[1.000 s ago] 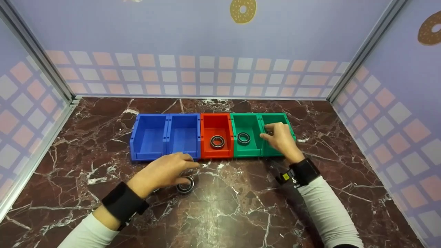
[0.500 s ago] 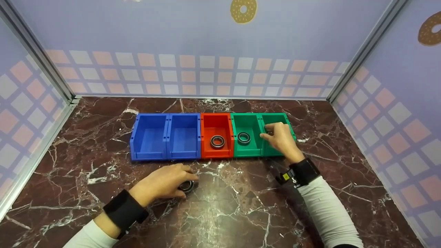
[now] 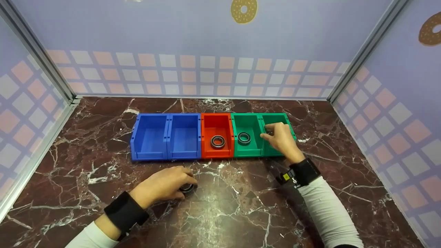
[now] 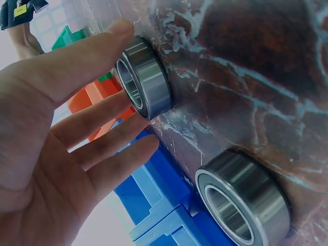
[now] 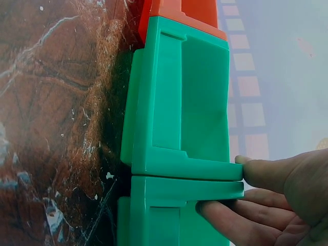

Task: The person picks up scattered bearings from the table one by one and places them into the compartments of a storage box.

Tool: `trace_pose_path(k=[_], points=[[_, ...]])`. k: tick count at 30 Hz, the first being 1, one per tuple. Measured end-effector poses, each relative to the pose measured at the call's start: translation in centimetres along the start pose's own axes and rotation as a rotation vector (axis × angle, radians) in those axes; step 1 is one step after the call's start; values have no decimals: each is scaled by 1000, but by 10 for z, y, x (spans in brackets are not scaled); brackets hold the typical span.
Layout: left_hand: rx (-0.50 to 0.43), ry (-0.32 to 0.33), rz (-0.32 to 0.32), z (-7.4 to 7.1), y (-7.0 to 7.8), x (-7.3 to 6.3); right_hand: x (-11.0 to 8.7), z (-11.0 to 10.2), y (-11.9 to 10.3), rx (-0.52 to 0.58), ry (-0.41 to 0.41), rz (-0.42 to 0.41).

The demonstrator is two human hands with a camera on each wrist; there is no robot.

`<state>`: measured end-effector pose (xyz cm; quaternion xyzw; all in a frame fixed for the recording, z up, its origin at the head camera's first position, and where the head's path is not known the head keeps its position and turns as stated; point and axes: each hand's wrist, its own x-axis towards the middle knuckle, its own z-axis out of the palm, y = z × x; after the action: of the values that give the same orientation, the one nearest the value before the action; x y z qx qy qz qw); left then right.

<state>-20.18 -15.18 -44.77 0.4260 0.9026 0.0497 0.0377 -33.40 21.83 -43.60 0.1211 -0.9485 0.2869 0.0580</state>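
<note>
In the left wrist view my left hand (image 3: 168,182) has its thumb at one side of a steel ball bearing (image 4: 146,79) and fingertips at the other, pinching it as it stands on the marble table. A second bearing (image 4: 246,197) lies closer to the wrist, hidden under the hand in the head view. My right hand (image 3: 279,137) is at the rightmost green bin (image 5: 164,220). Its thumb and fingers straddle the paired walls between this bin and the other green bin (image 5: 205,102). Its fingertips are partly hidden inside.
Two blue bins (image 3: 150,137), a red bin (image 3: 208,125) and the two green ones stand joined in a row. One bearing (image 3: 217,142) lies in the red bin, another bearing (image 3: 244,138) in the left green bin. Patterned walls (image 3: 206,75) enclose the marble table (image 3: 234,206).
My left hand has come down and nearer, and its thumb and fingers have come together around the bearing. The right hand stays where it was.
</note>
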Motion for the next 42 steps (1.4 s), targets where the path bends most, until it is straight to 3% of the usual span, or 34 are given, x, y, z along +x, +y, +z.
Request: trace_pose_path(k=[7, 21, 29, 42], points=[[4, 15, 32, 2, -2, 1, 1, 1, 1, -3, 9, -6], [-21, 20, 3, 6, -3, 2, 0, 1, 1, 21, 11, -6], [-10, 47, 18, 7, -5, 4, 0, 1, 2, 34, 23, -26], [-39, 31, -7, 6, -7, 5, 1, 1, 2, 14, 42, -40]])
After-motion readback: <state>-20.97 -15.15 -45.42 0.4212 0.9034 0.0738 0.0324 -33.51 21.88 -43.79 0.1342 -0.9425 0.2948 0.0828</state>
